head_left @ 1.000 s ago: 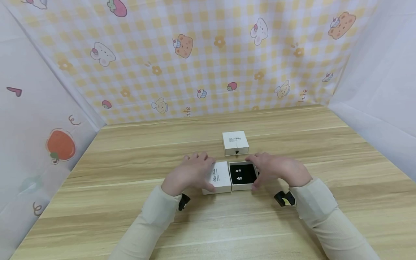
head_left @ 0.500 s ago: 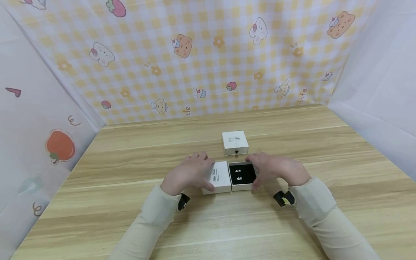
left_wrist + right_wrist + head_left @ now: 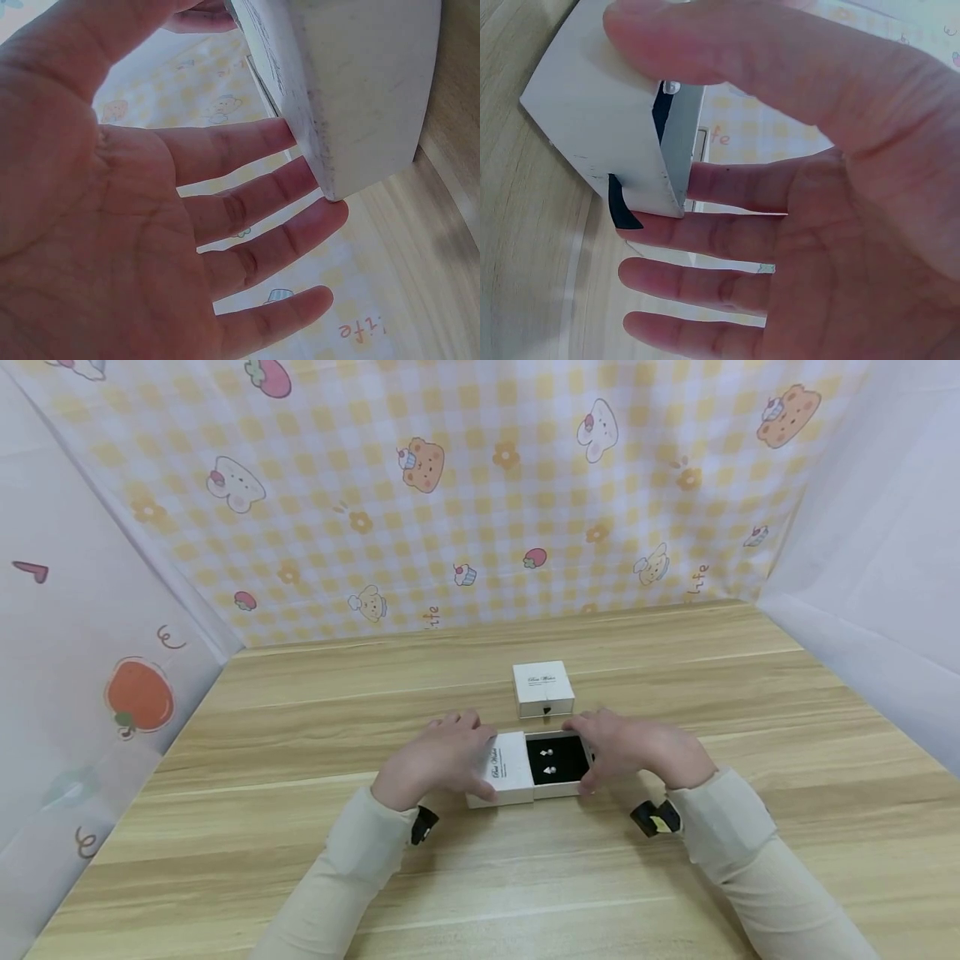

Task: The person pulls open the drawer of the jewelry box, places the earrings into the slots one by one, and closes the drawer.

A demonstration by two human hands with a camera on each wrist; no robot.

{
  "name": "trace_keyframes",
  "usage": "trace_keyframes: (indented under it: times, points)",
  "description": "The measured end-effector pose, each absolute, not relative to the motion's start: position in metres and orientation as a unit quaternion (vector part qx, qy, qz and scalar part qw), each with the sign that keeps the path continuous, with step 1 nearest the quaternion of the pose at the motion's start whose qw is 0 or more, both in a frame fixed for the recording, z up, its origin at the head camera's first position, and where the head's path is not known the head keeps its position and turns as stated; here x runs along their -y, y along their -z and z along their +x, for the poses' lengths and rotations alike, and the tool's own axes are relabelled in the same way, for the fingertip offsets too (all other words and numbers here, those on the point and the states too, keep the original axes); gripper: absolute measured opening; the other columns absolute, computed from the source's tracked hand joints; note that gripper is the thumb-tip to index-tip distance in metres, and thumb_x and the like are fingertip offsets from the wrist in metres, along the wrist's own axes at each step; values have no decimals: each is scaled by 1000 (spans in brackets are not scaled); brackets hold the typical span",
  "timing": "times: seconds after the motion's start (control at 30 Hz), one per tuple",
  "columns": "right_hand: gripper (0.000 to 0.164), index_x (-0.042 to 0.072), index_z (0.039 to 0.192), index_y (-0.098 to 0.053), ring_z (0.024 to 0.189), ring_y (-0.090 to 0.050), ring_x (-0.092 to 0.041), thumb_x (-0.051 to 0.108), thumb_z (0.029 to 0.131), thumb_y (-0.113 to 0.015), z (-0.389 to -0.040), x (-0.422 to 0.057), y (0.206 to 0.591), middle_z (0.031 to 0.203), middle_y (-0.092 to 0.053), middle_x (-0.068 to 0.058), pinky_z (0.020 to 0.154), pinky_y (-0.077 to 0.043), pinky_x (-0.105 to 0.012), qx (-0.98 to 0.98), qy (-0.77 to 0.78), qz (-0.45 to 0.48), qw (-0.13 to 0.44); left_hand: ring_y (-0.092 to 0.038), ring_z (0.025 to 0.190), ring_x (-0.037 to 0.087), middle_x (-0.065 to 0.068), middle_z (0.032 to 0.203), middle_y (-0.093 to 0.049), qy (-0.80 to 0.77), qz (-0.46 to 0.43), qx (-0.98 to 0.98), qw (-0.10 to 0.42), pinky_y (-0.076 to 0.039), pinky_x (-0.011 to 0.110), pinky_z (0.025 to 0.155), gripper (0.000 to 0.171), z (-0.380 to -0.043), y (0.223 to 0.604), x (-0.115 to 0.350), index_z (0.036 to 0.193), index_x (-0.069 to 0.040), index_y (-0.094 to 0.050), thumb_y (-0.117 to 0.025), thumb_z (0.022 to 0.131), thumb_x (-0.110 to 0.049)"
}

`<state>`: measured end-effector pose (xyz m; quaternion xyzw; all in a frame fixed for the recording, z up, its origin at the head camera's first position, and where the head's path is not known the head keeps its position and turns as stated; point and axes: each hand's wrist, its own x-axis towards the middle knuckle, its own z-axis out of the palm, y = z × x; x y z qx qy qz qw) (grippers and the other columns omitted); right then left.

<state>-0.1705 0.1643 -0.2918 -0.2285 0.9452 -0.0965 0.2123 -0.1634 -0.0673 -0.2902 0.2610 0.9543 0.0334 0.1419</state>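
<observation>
My left hand (image 3: 442,760) holds the white box sleeve (image 3: 512,768), printed with dark lettering, thumb at its near side and fingers at its far side. To its right, my right hand (image 3: 633,750) grips the white drawer (image 3: 558,791) between thumb and fingers. The drawer's left end sits at the sleeve's mouth. On its black lining lie two pairs of small shiny earrings (image 3: 549,770). In the right wrist view, a black ribbon tab (image 3: 620,204) sticks out of the drawer's end wall (image 3: 600,127), beside my fingertips. The sleeve's left end is partly hidden by my left hand.
A second white box (image 3: 543,690), slid together and with a small black tab at its front, stands just behind the drawer. Both boxes are on a wood-grain table (image 3: 480,877). A yellow checked cloth (image 3: 480,510) hangs behind the table, with pale cloths at both sides.
The drawer and my right hand have shifted slightly left, bringing the drawer's left end into the sleeve's mouth. The earrings moved with it. My left hand and the sleeve stay in place.
</observation>
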Motion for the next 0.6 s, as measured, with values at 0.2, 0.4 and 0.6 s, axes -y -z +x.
trace_keyframes:
  times: [0.2,0.4,0.6]
  points:
    - [83,0,135,-39,119,-43,-33,32,70,-80,-170,-164,292,132,-47,-18,96,-41,-50,-945,92,-242,199,-44,100,22,5,113,-50,-33,261,-955,138,-38,41,93,69,-163,291,67,121,-12,-55,-80,66,-46]
    - [83,1,135,-40,116,-45,-31,33,69,-80,-171,-164,293,129,-50,-16,95,-42,-49,-946,90,-241,198,-44,99,22,5,112,-50,-33,263,-955,136,-39,41,92,73,-163,291,68,125,-11,-54,-80,66,-46]
    - [85,2,136,-40,109,-47,-27,36,69,-80,-172,-163,294,125,-52,-12,92,-43,-47,-945,94,-239,203,-43,97,21,4,109,-50,-35,262,-955,136,-38,39,90,70,-163,291,67,122,-11,-55,-80,66,-46]
